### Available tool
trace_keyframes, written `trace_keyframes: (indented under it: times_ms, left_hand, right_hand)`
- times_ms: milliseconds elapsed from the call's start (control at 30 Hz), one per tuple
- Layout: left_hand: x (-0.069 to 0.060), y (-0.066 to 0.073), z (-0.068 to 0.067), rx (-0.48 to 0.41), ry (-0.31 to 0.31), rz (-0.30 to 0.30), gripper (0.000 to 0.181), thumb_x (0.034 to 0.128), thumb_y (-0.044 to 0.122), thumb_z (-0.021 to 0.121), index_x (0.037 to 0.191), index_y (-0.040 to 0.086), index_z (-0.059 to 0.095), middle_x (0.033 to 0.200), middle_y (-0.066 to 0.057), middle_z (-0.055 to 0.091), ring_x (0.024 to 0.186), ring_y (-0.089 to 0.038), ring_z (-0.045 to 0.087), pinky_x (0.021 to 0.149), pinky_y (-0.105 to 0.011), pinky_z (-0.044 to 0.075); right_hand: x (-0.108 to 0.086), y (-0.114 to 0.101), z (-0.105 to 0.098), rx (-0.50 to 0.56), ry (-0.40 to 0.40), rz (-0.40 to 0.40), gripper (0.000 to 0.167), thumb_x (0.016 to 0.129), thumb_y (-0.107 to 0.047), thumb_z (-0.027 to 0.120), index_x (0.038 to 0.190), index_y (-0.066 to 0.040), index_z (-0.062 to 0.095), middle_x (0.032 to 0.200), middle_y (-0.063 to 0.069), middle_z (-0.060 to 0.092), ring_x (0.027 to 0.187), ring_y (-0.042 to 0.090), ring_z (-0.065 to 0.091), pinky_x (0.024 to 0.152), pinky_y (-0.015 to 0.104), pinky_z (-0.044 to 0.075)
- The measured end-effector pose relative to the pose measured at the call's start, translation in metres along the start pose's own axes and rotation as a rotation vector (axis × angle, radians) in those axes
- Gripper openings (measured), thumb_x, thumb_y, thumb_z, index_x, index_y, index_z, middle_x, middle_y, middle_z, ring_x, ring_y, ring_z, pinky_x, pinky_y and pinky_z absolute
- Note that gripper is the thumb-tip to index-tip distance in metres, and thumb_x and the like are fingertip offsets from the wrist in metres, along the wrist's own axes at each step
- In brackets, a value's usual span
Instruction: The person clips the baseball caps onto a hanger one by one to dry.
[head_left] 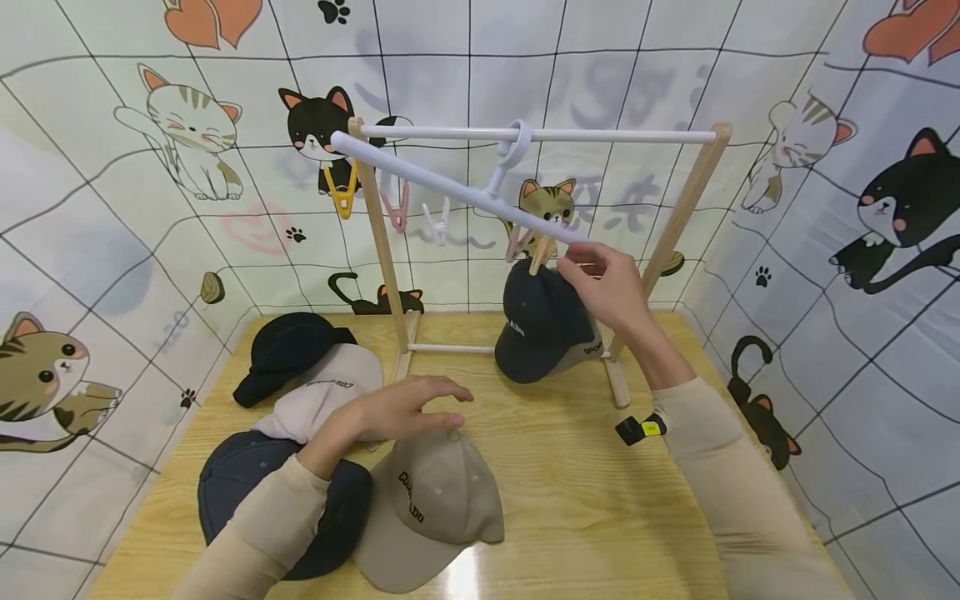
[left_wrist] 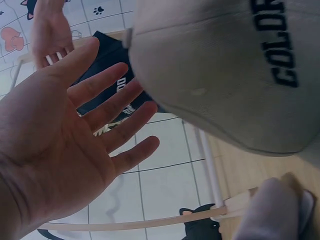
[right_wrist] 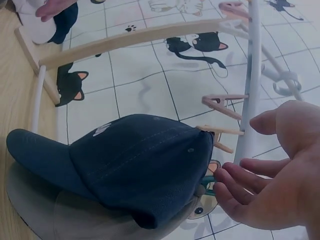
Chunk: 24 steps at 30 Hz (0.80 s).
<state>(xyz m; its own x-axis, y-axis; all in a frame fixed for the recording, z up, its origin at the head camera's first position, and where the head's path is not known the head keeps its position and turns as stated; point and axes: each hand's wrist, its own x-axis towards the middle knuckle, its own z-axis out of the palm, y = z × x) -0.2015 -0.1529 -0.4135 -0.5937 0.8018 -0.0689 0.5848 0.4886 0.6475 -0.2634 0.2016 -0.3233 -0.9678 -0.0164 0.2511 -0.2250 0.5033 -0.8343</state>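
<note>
My right hand (head_left: 611, 287) is at the low right end of a tilted white hanger bar (head_left: 450, 190), fingers loosely bent around no visible object. Beside its fingertips, a navy cap (right_wrist: 140, 165) hangs from a wooden clothespin (right_wrist: 222, 135). Behind it is a grey cap (right_wrist: 70, 215), near a partly hidden green clip (right_wrist: 209, 186). Fingers spread, my left hand (head_left: 408, 408) hovers at the crown of a beige lettered cap (head_left: 450, 492) on the table; its palm (left_wrist: 60, 145) holds nothing. Whether it touches that cap is unclear.
A wooden rack (head_left: 690, 200) with a white top rod (head_left: 622, 136) carries the hanger's hook (head_left: 517, 146). Yellow (head_left: 342, 196), pink (head_left: 397, 208) and white clips (head_left: 437, 223) hang along the bar. Black (head_left: 288, 350), pale (head_left: 337, 383) and dark navy caps (head_left: 240, 475) lie at left.
</note>
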Motion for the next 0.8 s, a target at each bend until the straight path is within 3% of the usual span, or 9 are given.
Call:
trace_keyframes:
  times_ms: [300,367,500,600,800]
  left_hand:
    - [-0.002,-0.011,0.017,0.024,-0.060,0.062,0.043,0.1201,0.033,0.058,0.154,0.008,0.066,0.158,-0.012,0.068,0.149,-0.032,0.064,0.123,-0.052,0.055]
    - [-0.002,-0.013,0.019,0.015,-0.075,0.073,0.043,0.1208,0.032,0.056,0.154,0.007,0.067,0.156,-0.013,0.070,0.146,-0.033,0.067,0.120,-0.051,0.057]
    - [-0.003,-0.016,0.022,-0.006,-0.095,0.063,0.042,0.1213,0.033,0.054,0.152,0.009,0.069,0.151,-0.011,0.073,0.140,-0.029,0.070,0.117,-0.046,0.058]
    - [-0.004,-0.017,0.023,-0.018,-0.100,0.045,0.040,0.1210,0.036,0.054,0.146,0.012,0.073,0.144,-0.007,0.076,0.132,-0.021,0.073,0.113,-0.039,0.059]
    - [-0.006,-0.021,0.023,-0.084,-0.100,0.001,0.030,0.1196,0.038,0.057,0.130,0.020,0.079,0.123,0.004,0.077,0.107,-0.005,0.068,0.095,-0.026,0.056]
  right_hand:
    - [-0.014,-0.006,0.023,0.093,0.100,-0.134,0.045,0.110,-0.030,0.073,0.147,-0.006,0.071,0.134,0.015,0.080,0.114,0.009,0.072,0.098,0.016,0.055]
    - [-0.016,-0.008,0.029,0.111,0.096,-0.165,0.045,0.110,-0.027,0.073,0.149,-0.005,0.070,0.136,0.015,0.079,0.114,0.011,0.073,0.097,0.015,0.055]
    - [-0.019,-0.012,0.042,0.162,0.078,-0.208,0.049,0.110,-0.021,0.072,0.154,-0.002,0.064,0.145,0.018,0.076,0.126,0.027,0.076,0.100,0.014,0.056]
    - [-0.022,-0.016,0.051,0.216,0.052,-0.209,0.055,0.110,-0.017,0.072,0.160,0.000,0.058,0.153,0.021,0.071,0.136,0.036,0.073,0.108,0.019,0.058]
    - [-0.025,-0.025,0.063,0.296,-0.005,-0.135,0.067,0.112,-0.020,0.070,0.171,-0.003,0.044,0.168,0.019,0.059,0.151,0.034,0.065,0.124,0.039,0.055]
